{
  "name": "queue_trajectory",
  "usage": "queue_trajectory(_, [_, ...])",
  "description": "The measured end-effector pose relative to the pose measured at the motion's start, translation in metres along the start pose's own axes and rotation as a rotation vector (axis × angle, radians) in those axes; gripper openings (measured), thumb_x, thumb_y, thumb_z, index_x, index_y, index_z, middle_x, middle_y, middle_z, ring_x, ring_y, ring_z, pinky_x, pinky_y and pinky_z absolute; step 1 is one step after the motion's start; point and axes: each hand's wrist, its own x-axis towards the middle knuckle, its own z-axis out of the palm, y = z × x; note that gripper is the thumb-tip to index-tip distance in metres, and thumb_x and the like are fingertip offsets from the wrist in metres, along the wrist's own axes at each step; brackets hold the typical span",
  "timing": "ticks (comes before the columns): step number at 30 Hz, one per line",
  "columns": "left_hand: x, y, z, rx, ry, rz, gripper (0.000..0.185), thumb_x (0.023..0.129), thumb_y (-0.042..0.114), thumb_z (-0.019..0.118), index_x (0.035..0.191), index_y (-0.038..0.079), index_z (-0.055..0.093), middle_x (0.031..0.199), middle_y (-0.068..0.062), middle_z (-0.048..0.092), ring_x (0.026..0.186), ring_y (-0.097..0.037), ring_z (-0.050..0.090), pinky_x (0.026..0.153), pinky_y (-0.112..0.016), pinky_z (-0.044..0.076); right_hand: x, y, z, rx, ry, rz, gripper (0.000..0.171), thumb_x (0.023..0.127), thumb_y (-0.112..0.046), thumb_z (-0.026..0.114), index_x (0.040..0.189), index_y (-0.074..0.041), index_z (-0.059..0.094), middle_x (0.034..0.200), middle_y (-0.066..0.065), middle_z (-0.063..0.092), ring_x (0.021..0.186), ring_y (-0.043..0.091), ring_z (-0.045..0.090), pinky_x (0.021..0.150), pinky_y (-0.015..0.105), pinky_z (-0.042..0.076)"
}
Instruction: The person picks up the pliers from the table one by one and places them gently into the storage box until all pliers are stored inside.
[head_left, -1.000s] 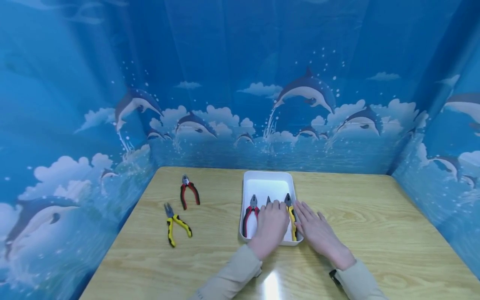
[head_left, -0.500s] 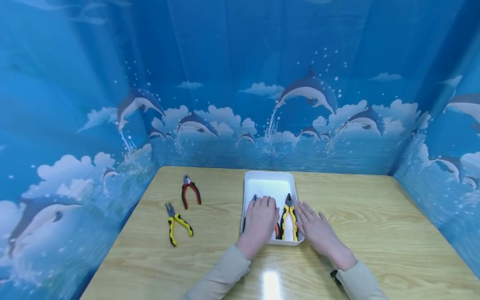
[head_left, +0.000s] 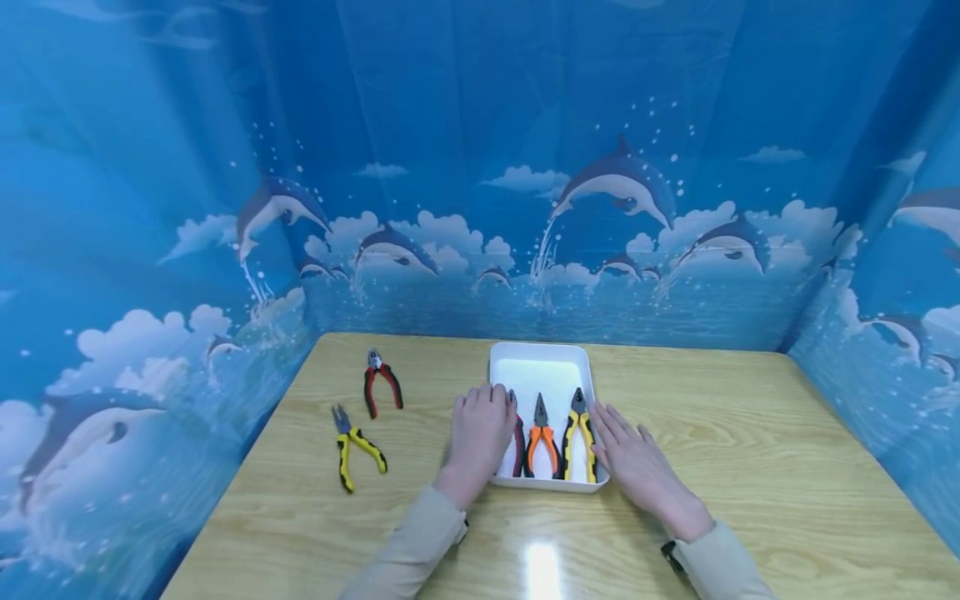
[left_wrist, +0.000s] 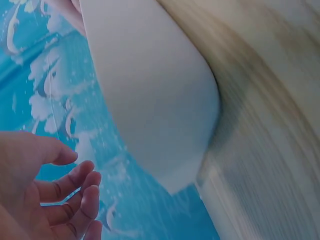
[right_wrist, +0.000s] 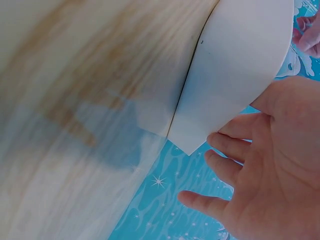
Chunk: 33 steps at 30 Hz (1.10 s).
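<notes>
A white tray (head_left: 538, 367) holds three pliers side by side. The yellow-and-black pliers (head_left: 578, 403) lie along its right wall, and orange-and-black pliers (head_left: 541, 411) are in the middle. At the left are red-and-black pliers (head_left: 519, 435), partly hidden behind my left hand (head_left: 477, 433). That hand is over the tray's left rim; in the left wrist view its fingers (left_wrist: 80, 172) are loosely bent with nothing between them, beside the tray wall (left_wrist: 155, 95). My right hand (head_left: 636, 467) lies along the tray's right side, fingers extended, fingertips at the wall (right_wrist: 235, 65).
On the wooden table (head_left: 720, 417), left of the tray, lie another two pliers: a red-and-black pair (head_left: 375, 363) farther back and a yellow-and-black pair (head_left: 342, 422) nearer. A blue dolphin-print curtain (head_left: 420, 125) stands behind the table and at both sides.
My left hand has moved left across the tray, from over the middle pliers to the left rim. The orange-and-black pliers now show fully. My right hand has stayed in place.
</notes>
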Motion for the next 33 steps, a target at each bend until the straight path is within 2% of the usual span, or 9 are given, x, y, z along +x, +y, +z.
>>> queue_trajectory(6, [-0.001,-0.03,-0.003,-0.027,0.028,-0.066,0.022,0.092,0.029,0.075,0.098,0.01,0.067,0.091,-0.006,0.067,0.084,-0.023,0.064,0.075,-0.038,0.052,0.0,0.001,0.001,0.003,0.0,-0.003,0.058,0.107,-0.025,0.049,0.156,0.001,0.032,0.163,0.019,0.029,0.148,0.042,0.03,0.112,0.069,0.027])
queue_trajectory(9, [-0.003,-0.046,-0.004,-0.035,0.057,-0.09,0.018,0.092,0.027,0.074,0.094,0.01,0.065,0.087,-0.005,0.065,0.081,-0.023,0.063,0.073,-0.038,0.051,0.0,0.001,0.001,0.002,-0.004,0.0,0.058,0.107,-0.026,0.049,0.156,0.001,0.031,0.163,0.019,0.028,0.148,0.041,0.029,0.112,0.068,0.027])
queue_trajectory(15, [-0.013,-0.081,-0.01,-0.014,0.168,-0.12,0.019,0.089,0.022,0.077,0.089,0.007,0.064,0.083,-0.009,0.064,0.075,-0.028,0.062,0.065,-0.04,0.047,0.0,0.0,0.002,0.008,0.0,-0.005,0.059,0.107,-0.025,0.05,0.156,0.001,0.031,0.163,0.019,0.028,0.148,0.042,0.029,0.112,0.069,0.027])
queue_trajectory(18, [-0.021,-0.099,-0.014,-0.001,0.18,-0.146,0.021,0.088,0.021,0.078,0.089,0.005,0.065,0.082,-0.012,0.064,0.072,-0.029,0.06,0.061,-0.039,0.043,0.0,0.0,0.002,0.013,-0.004,-0.002,0.059,0.107,-0.025,0.049,0.156,0.001,0.031,0.163,0.018,0.027,0.149,0.041,0.029,0.112,0.069,0.027])
queue_trajectory(23, [-0.036,-0.123,-0.019,0.026,0.108,-0.208,0.03,0.088,0.023,0.079,0.097,-0.003,0.066,0.088,-0.02,0.065,0.079,-0.035,0.061,0.064,-0.043,0.044,0.0,0.0,0.001,0.009,0.002,-0.013,0.058,0.107,-0.026,0.049,0.155,0.002,0.032,0.162,0.019,0.029,0.147,0.043,0.03,0.111,0.069,0.028])
queue_trajectory(28, [-0.051,-0.139,-0.02,0.059,0.036,-0.254,0.044,0.087,0.029,0.08,0.1,-0.009,0.063,0.092,-0.026,0.064,0.086,-0.041,0.062,0.069,-0.048,0.047,0.0,0.001,0.0,0.003,0.007,-0.017,0.059,0.107,-0.025,0.051,0.155,0.001,0.032,0.162,0.019,0.03,0.147,0.042,0.031,0.11,0.069,0.029])
queue_trajectory(31, [-0.058,-0.146,-0.02,0.09,-0.042,-0.292,0.053,0.088,0.035,0.078,0.1,-0.013,0.061,0.096,-0.031,0.062,0.09,-0.043,0.061,0.07,-0.051,0.049,0.0,0.001,0.001,0.005,0.0,-0.016,0.059,0.107,-0.026,0.05,0.156,0.001,0.031,0.162,0.019,0.03,0.147,0.042,0.031,0.111,0.07,0.028])
queue_trajectory(33, [-0.061,-0.149,-0.021,0.102,-0.118,-0.328,0.061,0.09,0.04,0.075,0.104,-0.017,0.059,0.1,-0.034,0.061,0.093,-0.045,0.061,0.072,-0.054,0.051,0.0,0.001,0.002,0.003,-0.004,-0.016,0.059,0.107,-0.027,0.05,0.156,0.001,0.031,0.162,0.02,0.029,0.147,0.043,0.031,0.111,0.07,0.028])
